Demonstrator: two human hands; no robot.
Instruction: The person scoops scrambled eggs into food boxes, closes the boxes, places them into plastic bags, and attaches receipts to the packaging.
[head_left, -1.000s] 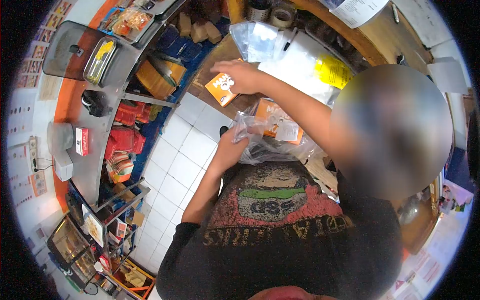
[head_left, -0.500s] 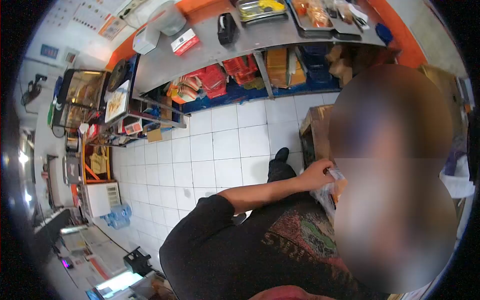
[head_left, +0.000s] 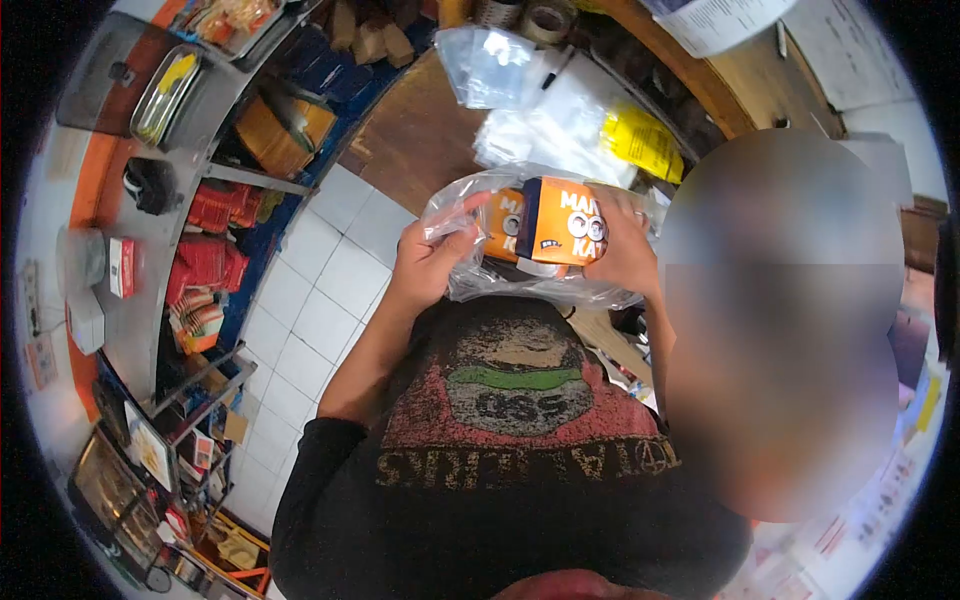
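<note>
My left hand point(head_left: 428, 262) grips the near-left edge of a clear plastic bag point(head_left: 462, 185) in front of my chest. In my right hand point(head_left: 622, 240) is an orange and dark-blue box point(head_left: 562, 225) with white lettering and two round eye shapes. Its fingers wrap around the right side of the box. A second orange box point(head_left: 503, 215) of the same look lies close to its left, partly covered by the first box and the plastic. The bag spreads around both boxes; whether the held box is fully inside it I cannot tell.
Beyond the bag, a wooden surface point(head_left: 415, 130) carries clear plastic sheets point(head_left: 485, 65), a yellow packet point(head_left: 642, 140) and tape rolls point(head_left: 548, 20). To the left, a metal counter point(head_left: 200, 105) stands above shelves with red packaging point(head_left: 205, 265). A blurred patch hides the right side.
The view has swung right, bringing the wooden surface in front of me. Both hands, the bag and the orange boxes now show clearly; before, only one hand with plastic was visible.
</note>
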